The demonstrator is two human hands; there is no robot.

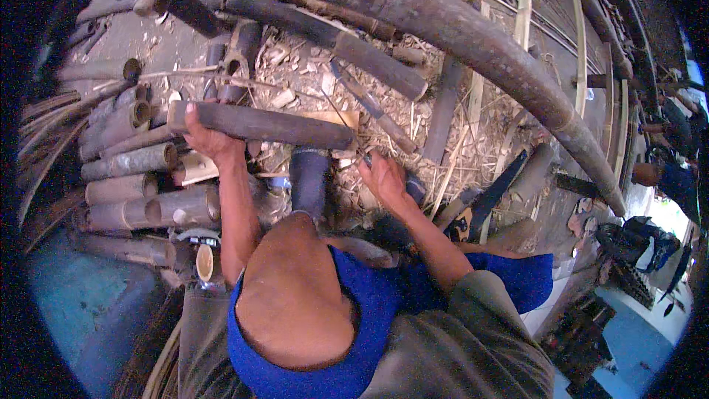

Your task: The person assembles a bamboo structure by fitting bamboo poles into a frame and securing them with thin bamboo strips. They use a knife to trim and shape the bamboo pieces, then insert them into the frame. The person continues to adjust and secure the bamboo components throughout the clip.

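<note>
A dark, thick bamboo section (pixel 281 126) lies crosswise in front of me, above my knee and dark sock. My left hand (pixel 212 142) is closed around its left end, the thumb on top. My right hand (pixel 385 181) is closed just beyond the section's right end, with the fingers curled around a thin dark tool (pixel 341 112). This tool slants up and left across the section's right part. Its exact kind is too fine to make out, and its grip is hidden in my fist.
A long thick bamboo pole (pixel 473 26) arches across the far side. Cut bamboo tubes (pixel 129 170) are stacked at left. Shavings (pixel 402 114) cover the ground, with a long-bladed tool (pixel 373 108) among them. A dark-bladed saw (pixel 487 203) lies right of my right hand.
</note>
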